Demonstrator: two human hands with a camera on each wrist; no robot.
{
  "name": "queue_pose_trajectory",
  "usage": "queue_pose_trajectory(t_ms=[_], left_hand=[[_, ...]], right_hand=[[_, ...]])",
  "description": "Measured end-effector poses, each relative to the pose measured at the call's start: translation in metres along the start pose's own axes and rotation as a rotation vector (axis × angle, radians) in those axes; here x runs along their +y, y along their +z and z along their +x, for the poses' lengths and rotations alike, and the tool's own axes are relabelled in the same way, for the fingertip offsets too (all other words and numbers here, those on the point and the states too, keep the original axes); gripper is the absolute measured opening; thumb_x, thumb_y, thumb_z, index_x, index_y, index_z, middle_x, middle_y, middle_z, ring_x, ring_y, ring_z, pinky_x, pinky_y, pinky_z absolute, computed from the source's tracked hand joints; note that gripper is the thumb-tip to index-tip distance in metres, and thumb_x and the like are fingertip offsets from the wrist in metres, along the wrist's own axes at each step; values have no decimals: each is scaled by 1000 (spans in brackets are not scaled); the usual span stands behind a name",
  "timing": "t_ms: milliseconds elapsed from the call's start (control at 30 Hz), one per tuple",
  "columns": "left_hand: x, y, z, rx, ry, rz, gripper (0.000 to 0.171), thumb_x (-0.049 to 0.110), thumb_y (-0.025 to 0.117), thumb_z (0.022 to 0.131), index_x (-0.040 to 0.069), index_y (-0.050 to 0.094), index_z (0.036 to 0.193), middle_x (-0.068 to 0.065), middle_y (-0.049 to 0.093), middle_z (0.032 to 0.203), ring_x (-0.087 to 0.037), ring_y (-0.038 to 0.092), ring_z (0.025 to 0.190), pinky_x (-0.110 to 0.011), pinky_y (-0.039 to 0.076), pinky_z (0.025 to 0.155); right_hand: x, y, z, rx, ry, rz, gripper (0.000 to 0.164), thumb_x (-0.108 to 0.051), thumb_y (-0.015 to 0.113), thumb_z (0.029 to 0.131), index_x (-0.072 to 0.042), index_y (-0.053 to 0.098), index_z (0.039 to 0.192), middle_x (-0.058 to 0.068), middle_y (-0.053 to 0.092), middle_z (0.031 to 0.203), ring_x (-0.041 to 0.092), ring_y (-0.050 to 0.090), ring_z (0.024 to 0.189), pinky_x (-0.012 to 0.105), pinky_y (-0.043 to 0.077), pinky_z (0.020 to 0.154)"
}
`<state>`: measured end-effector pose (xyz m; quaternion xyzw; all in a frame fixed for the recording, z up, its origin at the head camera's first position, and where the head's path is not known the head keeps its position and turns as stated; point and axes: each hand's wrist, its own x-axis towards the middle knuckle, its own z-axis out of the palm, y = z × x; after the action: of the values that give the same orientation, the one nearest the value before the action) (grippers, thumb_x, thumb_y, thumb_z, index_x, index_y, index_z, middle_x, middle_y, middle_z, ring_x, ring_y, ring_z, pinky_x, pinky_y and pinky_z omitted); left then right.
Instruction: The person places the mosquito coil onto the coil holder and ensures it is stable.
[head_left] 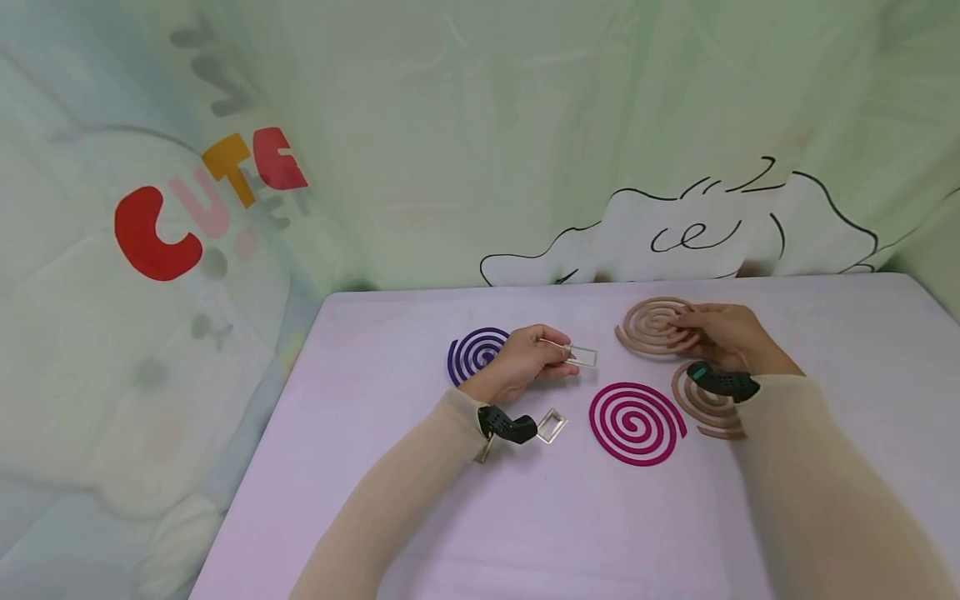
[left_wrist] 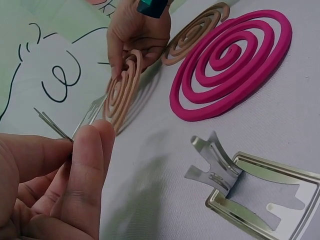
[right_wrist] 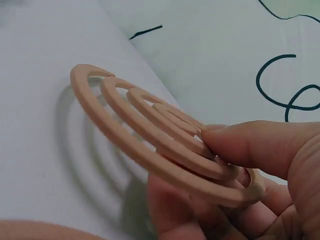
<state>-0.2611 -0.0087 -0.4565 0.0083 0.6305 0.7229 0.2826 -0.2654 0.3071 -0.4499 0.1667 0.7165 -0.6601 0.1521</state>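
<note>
On the near side of the table (head_left: 570, 533), a loose metal frame (left_wrist: 221, 169) lay just left of a pink coil (head_left: 634, 428). Beyond, the left hand (head_left: 521, 362), nearly closed, pinched a second metal frame (left_wrist: 55, 126); the right hand (head_left: 723, 333), partly closed, held a brown coil (right_wrist: 150, 160) tilted above the table. Joining these two seemed in hand, the next move likely needing careful alignment.
</note>
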Motion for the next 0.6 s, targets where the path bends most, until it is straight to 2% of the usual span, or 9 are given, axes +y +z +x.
queue_pose_trajectory(t_ms=[100,200,300,400,500,600], left_hand=[[0,1,-1,-2,2,-1,27,-11,58,97,-7,61,124,-12,67,95,-17,73,76,-24,62,75],[0,1,-1,-6,5,-1,28,-12,57,97,-8,61,124,-11,67,95,-17,73,76,-25,62,75],[0,2,-1,-9,9,7,26,-12,57,98,-8,61,123,-11,66,95,-17,73,75,-25,62,75],[-1,2,-1,-11,10,20,24,-11,56,99,-7,62,121,-10,66,94,-17,72,75,-25,62,73],[-1,3,-1,-8,13,27,23,-10,56,100,-6,64,120,-10,67,94,-17,72,74,-24,62,72],[-2,5,0,-12,15,30,25,-9,55,100,-8,63,124,-10,67,94,-17,72,74,-24,62,71]], right_hand=[[-1,3,-3,-26,5,88,23,-20,65,104,-9,59,123,-8,74,82,6,71,76,25,62,72],[-2,7,-6,-55,-1,186,4,-20,68,103,-16,68,104,-6,75,83,6,69,72,21,57,62],[-4,12,-10,-91,-23,285,9,-18,70,101,-18,73,94,-3,76,82,7,70,69,21,52,55],[-3,18,-12,-140,-55,379,9,-12,67,102,-13,73,96,0,76,84,9,72,73,21,58,62],[0,24,-14,-175,-70,456,4,-7,66,102,-9,69,104,2,76,88,12,75,79,26,62,72],[3,29,-16,-180,-96,483,5,-6,66,102,-8,67,106,3,76,89,12,75,80,26,62,73]])
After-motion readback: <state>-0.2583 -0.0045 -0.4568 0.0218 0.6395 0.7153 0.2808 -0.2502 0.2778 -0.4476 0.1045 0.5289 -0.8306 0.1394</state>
